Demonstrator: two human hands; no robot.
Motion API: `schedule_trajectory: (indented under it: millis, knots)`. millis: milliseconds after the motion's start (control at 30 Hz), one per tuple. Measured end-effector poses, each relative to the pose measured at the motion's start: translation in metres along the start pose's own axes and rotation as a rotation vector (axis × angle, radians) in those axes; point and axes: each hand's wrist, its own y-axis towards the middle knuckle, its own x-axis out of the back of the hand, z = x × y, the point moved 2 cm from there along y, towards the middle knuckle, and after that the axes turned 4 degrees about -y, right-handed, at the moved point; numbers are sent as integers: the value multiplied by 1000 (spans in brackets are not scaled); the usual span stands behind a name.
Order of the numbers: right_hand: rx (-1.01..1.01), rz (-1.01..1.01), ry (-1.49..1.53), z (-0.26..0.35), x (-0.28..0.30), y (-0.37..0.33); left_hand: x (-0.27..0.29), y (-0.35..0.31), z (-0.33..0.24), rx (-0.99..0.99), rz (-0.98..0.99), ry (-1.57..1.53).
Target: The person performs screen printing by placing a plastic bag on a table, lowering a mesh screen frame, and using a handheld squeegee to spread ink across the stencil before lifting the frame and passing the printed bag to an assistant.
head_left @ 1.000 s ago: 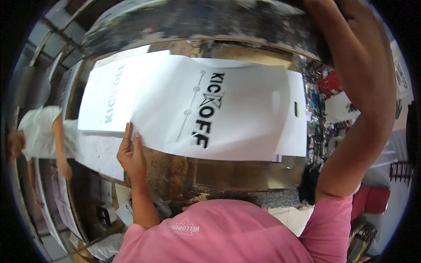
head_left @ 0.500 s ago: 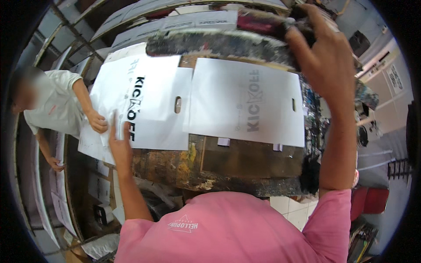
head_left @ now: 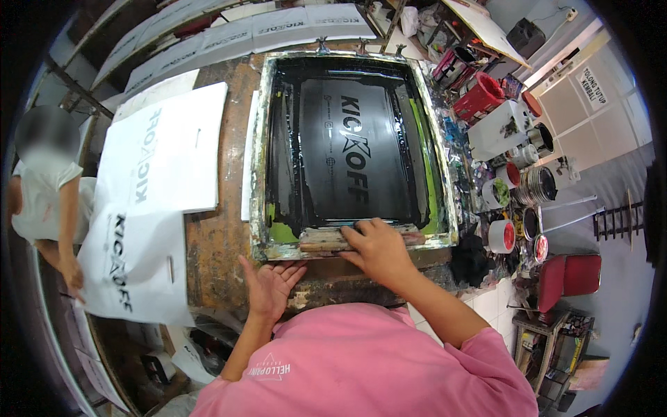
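Along the near end of a paint-crusted rectangular screen frame (head_left: pixel 260 156) on the stained brown wooden tabletop (head_left: pixel 222 243), the right hand (head_left: pixel 381 256) has its grip curled over a long wooden squeegee (head_left: pixel 323 240). The left hand (head_left: pixel 269 290), palm up, fingers spread, is by the near left corner; whether it touches cannot be told. Leftward lies a stack of white printed bags (head_left: pixel 177 163); a co-worker's hand (head_left: pixel 71 272) is at another white printed bag (head_left: pixel 142 267).

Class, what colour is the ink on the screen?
The ink is black, clearest in the head view.
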Motion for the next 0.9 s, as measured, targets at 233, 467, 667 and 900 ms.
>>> schedule_trajectory:
  millis: [233,467,667,900]
  knots:
    - [156,-275,-83,-65,-19,101,35,6,11,-71,129,148]
    - [126,-384,-276,-164,4,301,37,2,10,-102,92,167]
    - [171,-216,-261,-201,43,375,49,2,12,-117,204,37]
    - [139,-298,-325,-156,12,283,58,10,10,-97,390,11]
